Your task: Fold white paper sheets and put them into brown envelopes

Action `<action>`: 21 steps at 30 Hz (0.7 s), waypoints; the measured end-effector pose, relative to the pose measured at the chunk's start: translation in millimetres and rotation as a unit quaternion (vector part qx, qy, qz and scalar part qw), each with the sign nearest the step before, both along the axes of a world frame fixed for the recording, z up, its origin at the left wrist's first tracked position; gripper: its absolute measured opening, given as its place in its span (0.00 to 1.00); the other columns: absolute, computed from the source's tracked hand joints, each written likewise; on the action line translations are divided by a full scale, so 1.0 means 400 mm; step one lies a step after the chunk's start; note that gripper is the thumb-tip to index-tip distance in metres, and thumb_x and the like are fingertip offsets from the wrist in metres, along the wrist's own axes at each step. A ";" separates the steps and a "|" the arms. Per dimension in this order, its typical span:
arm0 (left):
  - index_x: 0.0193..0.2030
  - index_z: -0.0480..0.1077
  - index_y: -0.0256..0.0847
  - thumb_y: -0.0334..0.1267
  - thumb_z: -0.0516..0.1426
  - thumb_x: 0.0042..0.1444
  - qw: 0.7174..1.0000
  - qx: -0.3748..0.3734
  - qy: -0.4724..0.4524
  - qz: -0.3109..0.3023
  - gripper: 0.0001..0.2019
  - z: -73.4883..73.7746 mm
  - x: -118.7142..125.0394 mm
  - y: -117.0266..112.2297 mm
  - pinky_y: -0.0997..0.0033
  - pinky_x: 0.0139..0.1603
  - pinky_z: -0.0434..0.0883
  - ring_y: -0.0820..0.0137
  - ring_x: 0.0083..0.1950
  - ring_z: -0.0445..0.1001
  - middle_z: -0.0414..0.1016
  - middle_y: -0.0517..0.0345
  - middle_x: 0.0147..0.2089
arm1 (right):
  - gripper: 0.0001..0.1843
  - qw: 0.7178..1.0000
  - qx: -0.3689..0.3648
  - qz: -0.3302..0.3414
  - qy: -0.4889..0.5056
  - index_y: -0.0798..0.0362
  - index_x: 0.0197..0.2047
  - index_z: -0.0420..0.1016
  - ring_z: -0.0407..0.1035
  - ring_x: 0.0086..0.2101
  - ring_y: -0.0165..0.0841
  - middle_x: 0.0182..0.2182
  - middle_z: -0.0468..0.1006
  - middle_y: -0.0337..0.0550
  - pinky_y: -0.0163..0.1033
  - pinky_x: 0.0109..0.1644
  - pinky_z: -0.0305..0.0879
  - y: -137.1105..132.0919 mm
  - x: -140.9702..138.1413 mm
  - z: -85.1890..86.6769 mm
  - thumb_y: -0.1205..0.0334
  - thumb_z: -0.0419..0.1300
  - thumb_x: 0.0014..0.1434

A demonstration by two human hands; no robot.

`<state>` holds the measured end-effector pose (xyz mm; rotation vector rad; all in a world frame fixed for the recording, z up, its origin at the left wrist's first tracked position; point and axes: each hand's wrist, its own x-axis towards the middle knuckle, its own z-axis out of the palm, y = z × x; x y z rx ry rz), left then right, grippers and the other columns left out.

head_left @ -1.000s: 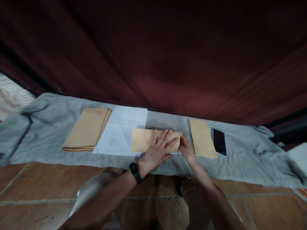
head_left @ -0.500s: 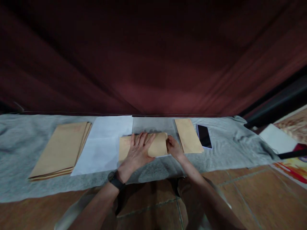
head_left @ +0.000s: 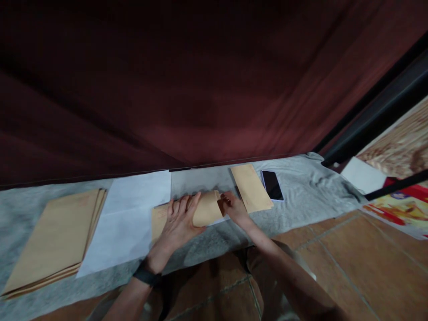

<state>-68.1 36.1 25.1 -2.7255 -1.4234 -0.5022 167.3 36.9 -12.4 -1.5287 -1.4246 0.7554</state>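
Observation:
A brown paper envelope (head_left: 207,209) lies crosswise on the grey cloth, its middle bowed upward and its right end gaping. Across its left half is my left hand (head_left: 180,223), thumb at the near edge and fingers curled over the top, holding it. My right hand (head_left: 234,207) is closed at the right end, its fingers pinching at the mouth of the envelope; the fingertips are partly hidden. A strip of white shows under the envelope's near edge. Left of it lies a large white paper sheet (head_left: 129,223) with a crease, partly under the envelope.
A stack of brown envelopes (head_left: 55,236) lies at the far left. To the right are another brown envelope (head_left: 252,187) and a phone (head_left: 272,185). Grey cloth (head_left: 301,191) covers the surface, a dark red curtain (head_left: 200,111) hangs behind, and tiled floor (head_left: 337,263) lies in front.
The envelope now bows upward under my left hand, and its right end gapes wider. My right hand stays at that end. The view has turned to the right, so things appear shifted left.

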 end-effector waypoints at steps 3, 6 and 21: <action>0.76 0.45 0.45 0.54 0.65 0.50 1.000 -0.001 0.010 0.006 0.51 -0.002 -0.004 0.000 0.38 0.71 0.50 0.47 0.64 0.66 0.67 0.42 0.64 | 0.12 0.998 0.050 -0.016 -0.028 0.49 0.45 0.75 0.73 0.38 0.37 0.41 0.78 0.44 0.42 0.45 0.69 -0.017 -0.004 0.036 0.63 0.54 0.60; 0.76 0.44 0.45 0.55 0.66 0.49 1.000 -0.011 0.017 0.010 0.53 -0.004 -0.001 -0.003 0.38 0.71 0.50 0.47 0.64 0.66 0.67 0.42 0.64 | 0.11 0.997 0.040 0.058 0.012 0.48 0.42 0.78 0.74 0.40 0.37 0.38 0.80 0.42 0.41 0.46 0.69 -0.029 -0.009 0.054 0.62 0.55 0.61; 0.77 0.44 0.49 0.47 0.65 0.48 0.995 -0.059 0.027 -0.071 0.52 0.010 -0.018 -0.032 0.44 0.73 0.51 0.51 0.66 0.64 0.66 0.46 0.66 | 0.10 0.908 -0.236 0.199 0.283 0.49 0.38 0.78 0.58 0.20 0.29 0.21 0.70 0.35 0.36 0.22 0.55 -0.052 -0.036 0.039 0.55 0.61 0.54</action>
